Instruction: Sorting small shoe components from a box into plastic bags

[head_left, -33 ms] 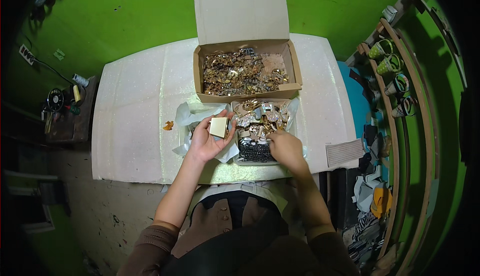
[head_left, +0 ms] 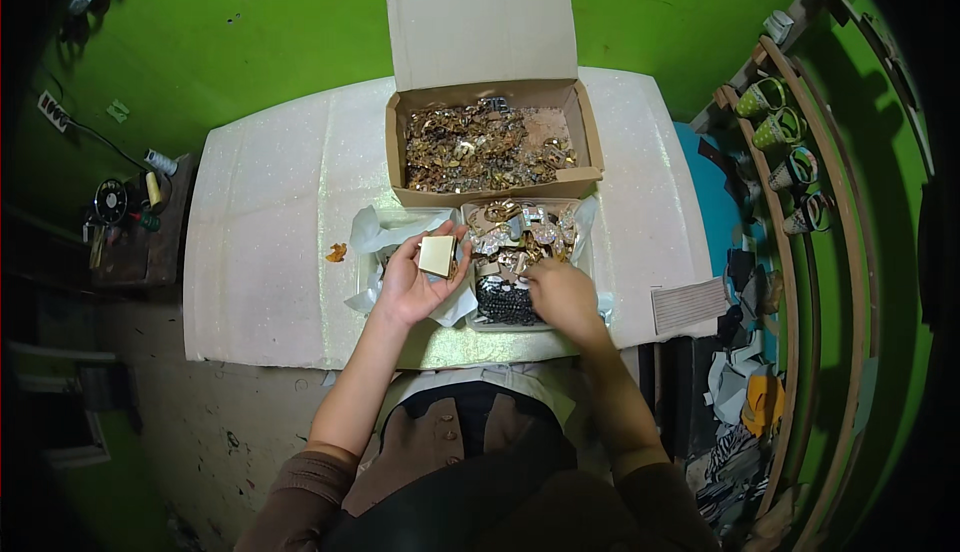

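Note:
My left hand (head_left: 418, 284) is turned palm up with its fingers curled round a flat, square, pale gold piece (head_left: 437, 255). It is above a tub lined with crumpled pale sheeting (head_left: 385, 227). My right hand (head_left: 562, 292) reaches into the clear plastic tub (head_left: 588, 262) beside it, fingers pinched together and pointing down. Whatever the fingertips may hold is too small to make out. Black beaded trim (head_left: 503, 304) fills the near end of this tub, and shiny gold and silver ornaments (head_left: 520, 232) lie at its far end.
Behind the tubs stands an open cardboard box (head_left: 593, 137) of small metal pieces. An orange-brown scrap (head_left: 337, 252) lies on the glittery white table cover (head_left: 260, 222). A striped grey card (head_left: 690, 306) lies at the right edge, near a wooden rack (head_left: 850, 282) holding shoe straps.
My right hand has shifted slightly left over the black trim. My left hand and the square piece look unmoved.

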`<state>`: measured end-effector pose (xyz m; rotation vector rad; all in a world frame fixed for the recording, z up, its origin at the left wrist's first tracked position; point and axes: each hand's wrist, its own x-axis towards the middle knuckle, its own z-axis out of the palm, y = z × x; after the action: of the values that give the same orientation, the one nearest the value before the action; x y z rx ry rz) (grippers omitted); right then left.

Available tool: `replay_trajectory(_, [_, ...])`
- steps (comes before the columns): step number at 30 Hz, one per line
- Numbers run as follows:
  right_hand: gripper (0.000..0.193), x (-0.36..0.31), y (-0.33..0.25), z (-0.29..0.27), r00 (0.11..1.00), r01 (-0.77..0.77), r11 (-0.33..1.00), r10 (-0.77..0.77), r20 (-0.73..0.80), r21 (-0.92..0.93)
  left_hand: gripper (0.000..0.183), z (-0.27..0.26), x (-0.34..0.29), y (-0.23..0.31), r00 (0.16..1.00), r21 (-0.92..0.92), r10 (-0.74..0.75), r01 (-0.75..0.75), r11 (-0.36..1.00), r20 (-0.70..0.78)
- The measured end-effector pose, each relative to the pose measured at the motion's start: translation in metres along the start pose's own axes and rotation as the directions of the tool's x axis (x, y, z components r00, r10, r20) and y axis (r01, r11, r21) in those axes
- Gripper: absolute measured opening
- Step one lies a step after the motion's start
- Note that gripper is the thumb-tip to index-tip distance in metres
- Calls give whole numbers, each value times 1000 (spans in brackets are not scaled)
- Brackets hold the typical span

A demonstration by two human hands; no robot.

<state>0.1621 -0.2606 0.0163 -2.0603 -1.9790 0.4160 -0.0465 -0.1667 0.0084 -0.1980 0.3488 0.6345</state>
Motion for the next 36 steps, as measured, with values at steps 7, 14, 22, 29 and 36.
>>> replay_trajectory(7, [14,23,-19,48,980,147,989,-149,135,21,32,-3,1,0,999,-17,-1,1,1000,-35])
replay_trajectory(14, [14,30,-18,2,994,77,937,-100,52,342,33,-6,-2,6,1000,-39,18,-17,999,4])
replay_trajectory(22, [14,31,5,-55,994,44,761,29,-102,648,33,4,3,-2,1000,-26,13,-12,1000,22])
replay_trajectory(29, [14,15,33,-51,975,-42,747,177,-137,664,32,8,2,-17,1000,-29,-3,3,1000,10])
replay_trajectory(36, [12,1,61,-55,925,-109,788,303,-228,605,32,-2,-2,-35,1000,-38,27,-27,999,1])
